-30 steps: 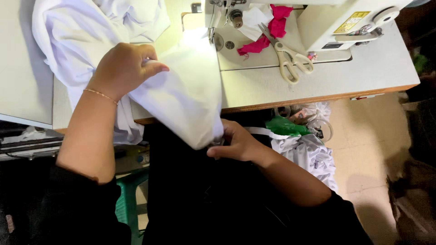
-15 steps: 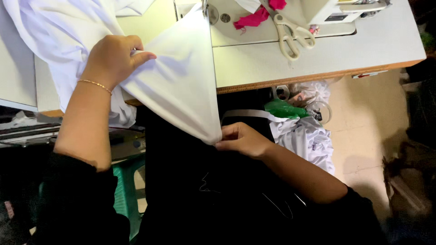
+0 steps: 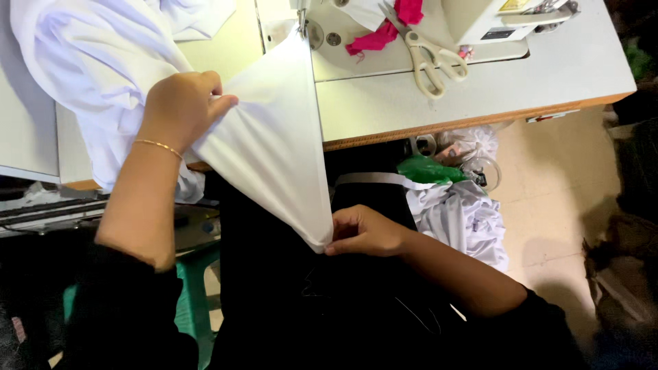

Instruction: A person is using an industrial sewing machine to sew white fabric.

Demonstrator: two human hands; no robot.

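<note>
1. Pale sewing table [image 3: 480, 89], wood-edged, across the top of the view, with the sewing machine [image 3: 439, 20] at its far side.
2. White fabric [image 3: 274, 151], draped from the table's left part, pulled taut from the machine's needle area down past the table edge to a point over the dark lap.
3. Heap of white cloth [image 3: 459, 216] on the floor under the table, green scrap [image 3: 425, 170] on top.
4. Green stool [image 3: 192, 301], low left, partly hidden.
5. Left hand [image 3: 181, 109], gold bracelet at wrist, closed around a bunched fold of the fabric near the table edge.
6. Right hand [image 3: 363, 231], fingers pinched narrow on the fabric's lowest corner, below the table.
7. Cream-handled scissors [image 3: 428, 58], flat on the machine bed, just beside a pink scrap [image 3: 384, 34].
</note>
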